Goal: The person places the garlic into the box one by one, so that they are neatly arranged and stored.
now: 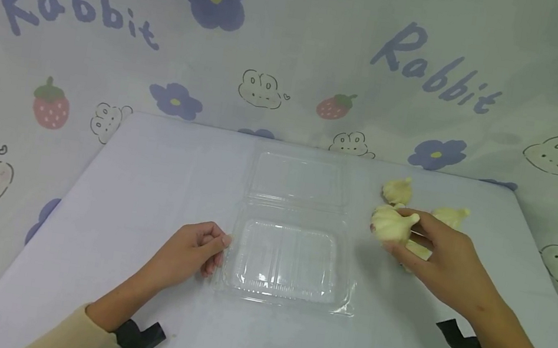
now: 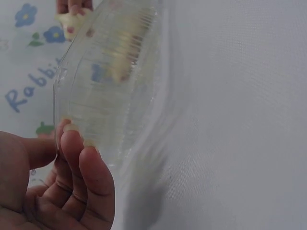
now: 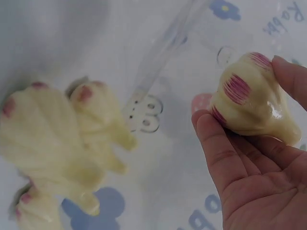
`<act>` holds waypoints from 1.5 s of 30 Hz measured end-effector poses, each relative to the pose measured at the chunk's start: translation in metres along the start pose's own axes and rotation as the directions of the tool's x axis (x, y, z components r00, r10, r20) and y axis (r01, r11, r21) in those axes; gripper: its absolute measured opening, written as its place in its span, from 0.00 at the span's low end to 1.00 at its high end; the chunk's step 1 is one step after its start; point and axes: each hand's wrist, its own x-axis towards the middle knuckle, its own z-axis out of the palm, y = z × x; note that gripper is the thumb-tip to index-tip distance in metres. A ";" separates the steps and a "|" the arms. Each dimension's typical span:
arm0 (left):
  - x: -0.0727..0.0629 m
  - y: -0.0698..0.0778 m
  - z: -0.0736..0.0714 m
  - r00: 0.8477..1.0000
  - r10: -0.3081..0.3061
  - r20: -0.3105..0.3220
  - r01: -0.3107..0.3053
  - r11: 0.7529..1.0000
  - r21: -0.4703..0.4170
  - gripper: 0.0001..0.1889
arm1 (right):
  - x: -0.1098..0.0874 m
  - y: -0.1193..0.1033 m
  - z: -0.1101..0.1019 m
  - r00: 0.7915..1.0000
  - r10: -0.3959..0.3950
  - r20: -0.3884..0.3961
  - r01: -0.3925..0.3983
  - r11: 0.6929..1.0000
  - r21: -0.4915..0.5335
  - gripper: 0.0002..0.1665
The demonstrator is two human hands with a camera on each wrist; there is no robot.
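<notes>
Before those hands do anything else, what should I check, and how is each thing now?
1. Lid open: ok, folded back.
2. Left hand on the plastic box: ok, pinching its left edge.
3. Garlic bulb held in the right hand: ok, pinched.
4. Bulb over the box: not ok, it is off to the right side.
5. Firmness of the grip: cannot tell.

Garlic bulb [image 1: 452, 215] partly behind right grip [image 1: 441, 259]
</notes>
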 end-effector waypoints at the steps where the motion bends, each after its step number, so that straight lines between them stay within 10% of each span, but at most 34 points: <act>1: 0.000 0.000 0.000 1.000 0.000 -0.001 0.000 1.000 -0.003 0.12 | 0.002 -0.003 0.002 1.000 -0.016 0.005 0.016 1.000 0.003 0.31; 45: 0.006 -0.011 -0.002 0.998 0.062 0.010 -0.062 0.998 -0.024 0.14 | 0.070 -0.108 0.080 0.920 -0.238 0.311 0.260 0.965 -0.030 0.35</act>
